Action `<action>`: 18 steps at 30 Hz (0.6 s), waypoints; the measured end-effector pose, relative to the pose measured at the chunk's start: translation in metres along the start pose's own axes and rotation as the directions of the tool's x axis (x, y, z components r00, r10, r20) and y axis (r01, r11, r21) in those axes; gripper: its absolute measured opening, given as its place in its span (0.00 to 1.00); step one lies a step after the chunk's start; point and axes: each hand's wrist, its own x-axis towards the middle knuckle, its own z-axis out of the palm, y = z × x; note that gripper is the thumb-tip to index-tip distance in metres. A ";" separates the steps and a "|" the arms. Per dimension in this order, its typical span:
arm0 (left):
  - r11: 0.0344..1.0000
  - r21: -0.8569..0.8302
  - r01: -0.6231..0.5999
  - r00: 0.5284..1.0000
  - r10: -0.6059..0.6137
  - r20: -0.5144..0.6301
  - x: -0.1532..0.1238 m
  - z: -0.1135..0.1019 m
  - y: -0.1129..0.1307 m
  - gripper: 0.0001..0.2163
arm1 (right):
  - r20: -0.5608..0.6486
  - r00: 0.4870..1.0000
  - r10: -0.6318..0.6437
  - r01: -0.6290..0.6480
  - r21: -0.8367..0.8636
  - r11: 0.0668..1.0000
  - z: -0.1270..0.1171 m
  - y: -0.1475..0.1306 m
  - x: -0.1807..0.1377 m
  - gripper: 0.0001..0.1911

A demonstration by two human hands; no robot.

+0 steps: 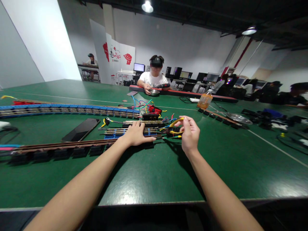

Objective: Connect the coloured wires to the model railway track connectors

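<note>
The left hand (pixel 136 134) lies palm down over the short rails (pixel 114 132), fingers loosely spread and thumb stretched to the right. The right hand (pixel 190 133) has its thumb and fingers closed on a yellow cable (pixel 177 120) at the right end of the rails, which lie mid-table in front of the person.

Crowding them on the near side is a long brown rail (pixel 60 147) on black feet, running in from the left edge and passing under the left hand, which hides part of it. A phone (pixel 81 130) lies left of the rails, between the brown rail and a long curved blue track (pixel 60 110) farther off. Just beyond the left hand are a black block (pixel 150 117), a red part (pixel 155 110) and a tangle of thin wires (pixel 147 105). Farther right stand a bottle (pixel 205 100) of orange liquid and, past it, a metal dish (pixel 239 118) beside another brown strip (pixel 220 117).

The table (pixel 154 179) is green and glossy, with thin pale lines across it and glare near its front edge. At its far side a co-worker (pixel 154 78) in a white top sits with a metal bowl (pixel 154 92) and a dark tool (pixel 163 86). Behind are a pale wall (pixel 183 41), a banner (pixel 120 53) with red fists, a row of screens (pixel 213 77) and, overhead, lamps (pixel 147 7).
</note>
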 end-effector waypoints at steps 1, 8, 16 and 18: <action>1.000 0.003 0.000 1.000 0.000 -0.001 0.000 0.000 0.000 0.49 | 0.015 1.000 -0.003 0.003 -0.015 1.000 0.000 0.000 0.000 0.18; 1.000 0.002 -0.003 1.000 0.003 -0.010 0.001 0.002 0.000 0.49 | 0.133 0.990 -0.043 0.061 -0.136 0.989 -0.005 -0.002 0.002 0.20; 1.000 0.012 -0.009 1.000 0.009 -0.014 0.001 0.003 -0.002 0.49 | 0.227 0.955 -0.192 0.243 -0.220 0.945 -0.009 -0.002 0.006 0.15; 1.000 0.011 -0.009 1.000 0.009 -0.016 0.001 0.003 -0.002 0.50 | 0.230 0.955 -0.189 0.242 -0.226 0.944 -0.009 -0.003 0.006 0.15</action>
